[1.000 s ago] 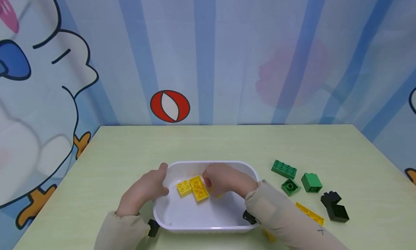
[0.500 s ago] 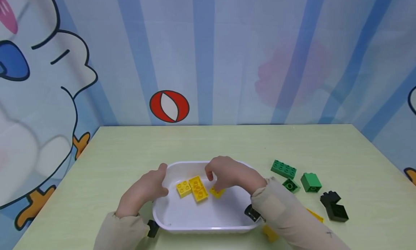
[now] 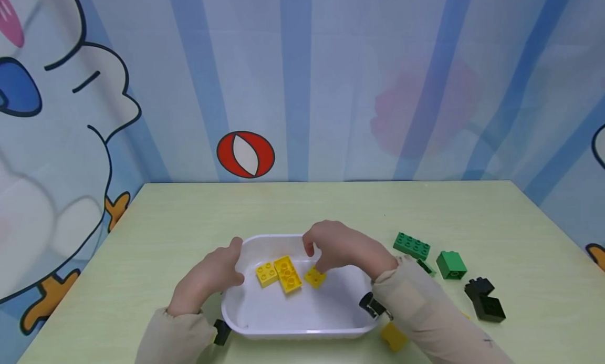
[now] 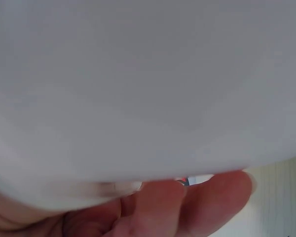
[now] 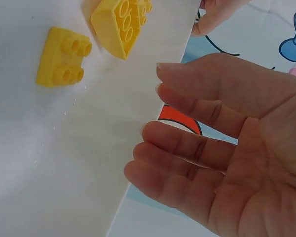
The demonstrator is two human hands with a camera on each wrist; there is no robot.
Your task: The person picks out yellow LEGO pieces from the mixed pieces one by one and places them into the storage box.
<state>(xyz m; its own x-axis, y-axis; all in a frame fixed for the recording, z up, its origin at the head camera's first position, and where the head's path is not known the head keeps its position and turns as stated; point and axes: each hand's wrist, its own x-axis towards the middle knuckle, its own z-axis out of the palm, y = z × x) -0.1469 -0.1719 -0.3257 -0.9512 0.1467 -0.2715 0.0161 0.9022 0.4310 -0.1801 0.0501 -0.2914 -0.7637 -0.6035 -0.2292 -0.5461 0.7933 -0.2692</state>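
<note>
From the head, the left hand [image 3: 210,272] grips the left rim of the white tray [image 3: 302,318], thumb over the edge, most likely to keep that light-looking vessel from sliding on the table [image 3: 189,211]. The right hand [image 3: 339,248] hangs over the tray's far right part, its fingers curved and holding nothing. Inside the tray a small yellow brick [image 3: 267,274] lies just beside a longer yellow brick [image 3: 288,276], set aslant; a square yellow brick [image 3: 315,277] sits a little apart, under the right thumb. Being together there, the yellow pieces are probably kept separate from the colours outside: a long green brick [image 3: 412,245], a green block [image 3: 451,265] and black bricks [image 3: 486,301], all to the right of the tray. Another yellow brick [image 3: 394,336] lies outside the near right corner, partly behind the sleeve [image 3: 420,311]. In the left wrist view, the tray's pale wall fills most of the frame; bent fingers show along its lower edge, which fits a hold meant to steady it. The right wrist view shows the right palm with a bare gap between thumb and fingers, released, and yellow bricks well apart from the fingertips.
</note>
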